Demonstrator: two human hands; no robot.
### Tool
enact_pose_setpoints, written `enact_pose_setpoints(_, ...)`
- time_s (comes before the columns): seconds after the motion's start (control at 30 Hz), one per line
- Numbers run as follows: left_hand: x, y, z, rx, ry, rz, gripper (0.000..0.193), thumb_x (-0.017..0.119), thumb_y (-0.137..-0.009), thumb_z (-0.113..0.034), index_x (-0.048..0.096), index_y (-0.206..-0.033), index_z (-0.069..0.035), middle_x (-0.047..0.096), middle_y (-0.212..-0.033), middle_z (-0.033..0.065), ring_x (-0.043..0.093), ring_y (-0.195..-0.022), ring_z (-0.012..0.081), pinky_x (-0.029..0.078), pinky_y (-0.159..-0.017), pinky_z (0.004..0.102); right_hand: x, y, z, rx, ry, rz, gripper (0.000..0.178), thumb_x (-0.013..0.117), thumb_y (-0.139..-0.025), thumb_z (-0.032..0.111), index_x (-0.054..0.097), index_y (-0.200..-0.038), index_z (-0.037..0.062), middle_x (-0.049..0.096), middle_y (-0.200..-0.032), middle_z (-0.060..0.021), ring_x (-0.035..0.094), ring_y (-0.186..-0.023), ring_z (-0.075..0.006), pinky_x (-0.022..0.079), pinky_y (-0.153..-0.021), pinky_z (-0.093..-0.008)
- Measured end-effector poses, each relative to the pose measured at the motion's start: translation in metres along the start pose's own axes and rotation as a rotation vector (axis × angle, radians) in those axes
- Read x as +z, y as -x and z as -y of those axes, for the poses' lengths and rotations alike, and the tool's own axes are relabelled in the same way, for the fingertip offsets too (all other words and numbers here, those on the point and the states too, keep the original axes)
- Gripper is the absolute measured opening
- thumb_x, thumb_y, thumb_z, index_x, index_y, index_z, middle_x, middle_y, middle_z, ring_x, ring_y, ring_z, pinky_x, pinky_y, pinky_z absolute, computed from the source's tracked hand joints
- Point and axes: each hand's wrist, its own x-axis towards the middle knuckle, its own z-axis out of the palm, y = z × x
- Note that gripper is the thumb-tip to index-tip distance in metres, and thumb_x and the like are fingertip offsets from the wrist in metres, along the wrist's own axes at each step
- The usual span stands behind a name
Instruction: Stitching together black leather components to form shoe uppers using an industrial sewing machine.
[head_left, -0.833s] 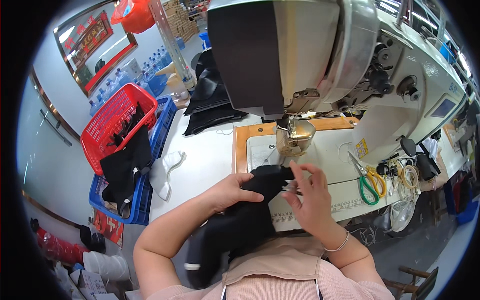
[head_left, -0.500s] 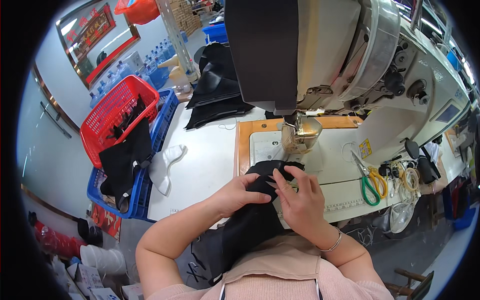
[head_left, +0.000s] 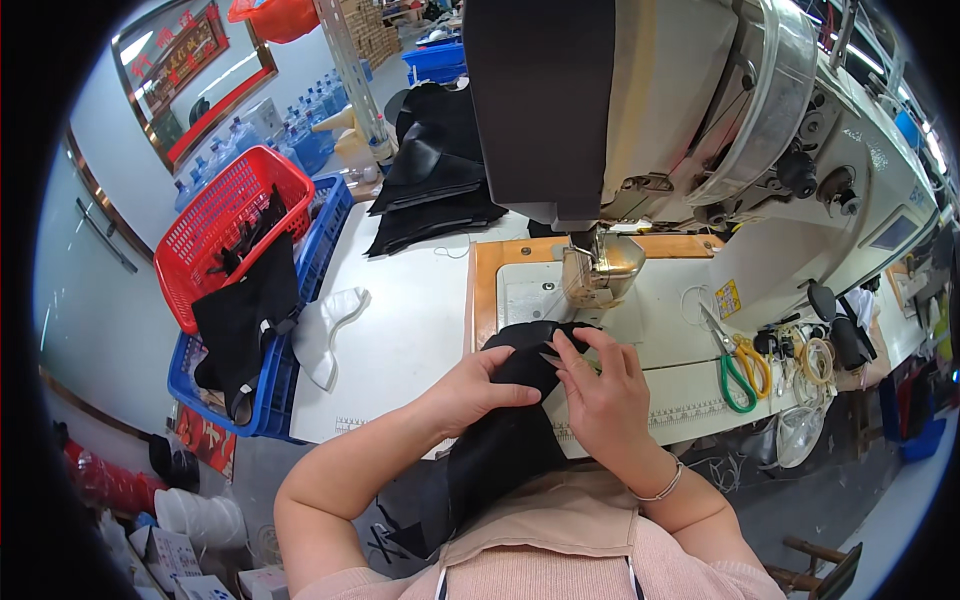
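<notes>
A black piece of leather or fabric [head_left: 508,435] drapes from the front of the sewing table down onto my lap. My left hand [head_left: 490,388] grips its upper part, thumb on top and the other fingers around the far edge. My right hand [head_left: 607,385] is closed at the right edge of the piece. Between its fingers are small thread snips [head_left: 551,359], with two pointed metal tips showing over the black material; their handle is mostly hidden in the palm. Just beyond both hands stands the sewing machine's needle and presser area [head_left: 600,275].
The machine head [head_left: 690,110] overhangs the table. Stacked black pieces [head_left: 425,200] lie at the back left, a white curved piece [head_left: 325,335] nearer. A red basket [head_left: 180,255] rests on a blue crate [head_left: 278,395]. Green-handled [head_left: 738,385] and yellow-handled scissors [head_left: 755,365] lie right.
The snips' two tips now show apart over the black piece, where one blade showed before. My right hand has shifted slightly; my left keeps its grip. The view has moved a little.
</notes>
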Motion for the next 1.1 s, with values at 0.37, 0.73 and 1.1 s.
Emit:
enact_pose_setpoints(0.37, -0.0005, -0.0005, -0.0008, -0.019, 0.007, -0.018, 0.036, 0.073, -0.077, -0.005, 0.061, -0.11, -0.001, 0.066, -0.098, 0.0052, 0.062, -0.086, 0.0128, 0.051, -0.079, 0.0261, -0.0025, -0.0011, -0.0028, -0.034, -0.03, 0.008, 0.046, 0.071, -0.076, 0.007, 0.062, -0.121, 0.0109, 0.055, -0.116, -0.0062, 0.054, -0.094, -0.0271, 0.048, -0.08, -0.0355)
enact_pose_setpoints(0.73, -0.0013, -0.0028, 0.0016, -0.033, 0.059, 0.007, 0.036, 0.072, -0.078, -0.005, 0.061, -0.112, -0.002, 0.066, -0.1, 0.0047, 0.062, -0.086, 0.0125, 0.051, -0.079, 0.0259, -0.0019, 0.0013, -0.0007, -0.04, -0.035, 0.014, 0.045, 0.07, -0.077, 0.007, 0.062, -0.122, 0.0116, 0.055, -0.117, -0.0063, 0.053, -0.093, -0.0271, 0.047, -0.08, -0.0355)
enact_pose_setpoints(1.1, 0.0012, -0.002, 0.0068, 0.044, -0.008, -0.003, 0.032, 0.073, -0.078, -0.006, 0.062, -0.108, -0.003, 0.066, -0.096, 0.0034, 0.061, -0.085, 0.0112, 0.051, -0.077, 0.0261, 0.0034, 0.0005, 0.0036, -0.017, 0.012, -0.007, 0.045, 0.069, -0.077, 0.005, 0.063, -0.121, 0.0116, 0.055, -0.113, -0.0062, 0.053, -0.09, -0.0259, 0.046, -0.078, -0.0358)
